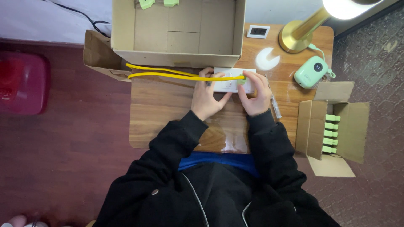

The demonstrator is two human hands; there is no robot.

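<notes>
Black sleeves at 6 o'clock reach up over the wooden table [168,122]. Left hand [208,98] rests fingers spread on the white power strip [229,84] at centre, touching the yellow cable [168,75]. Right hand [256,94] pinches the green plug [242,80] at the cable's end, on the strip. Small box of green plugs [332,134] at 3 o'clock. Big cardboard box [176,31] at 12, gold lamp [303,31] at 1.
</notes>
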